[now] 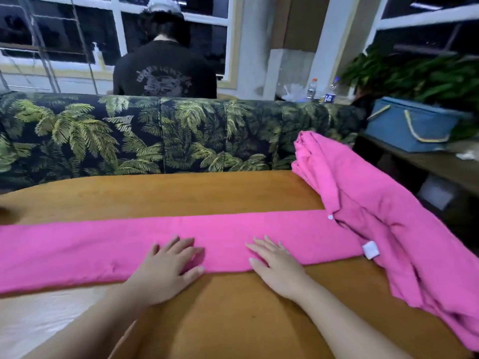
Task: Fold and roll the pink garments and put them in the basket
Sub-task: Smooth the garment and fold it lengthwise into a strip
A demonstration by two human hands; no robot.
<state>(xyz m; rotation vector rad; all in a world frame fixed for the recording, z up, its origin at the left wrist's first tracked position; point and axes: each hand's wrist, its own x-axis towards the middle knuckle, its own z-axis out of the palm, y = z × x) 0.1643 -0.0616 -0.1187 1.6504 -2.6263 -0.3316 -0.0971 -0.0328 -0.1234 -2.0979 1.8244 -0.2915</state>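
A pink garment (103, 244), folded into a long strip, is laid across the wooden surface (233, 193). It is pressed flat by the left hand (166, 268) and the right hand (274, 268), fingers spread, nothing gripped. A second pink garment (388, 216) is heaped at the right. The blue basket (412, 125) is well apart. Creases are best smoothed outward, then rolling begun tightly from one end, edges kept aligned.
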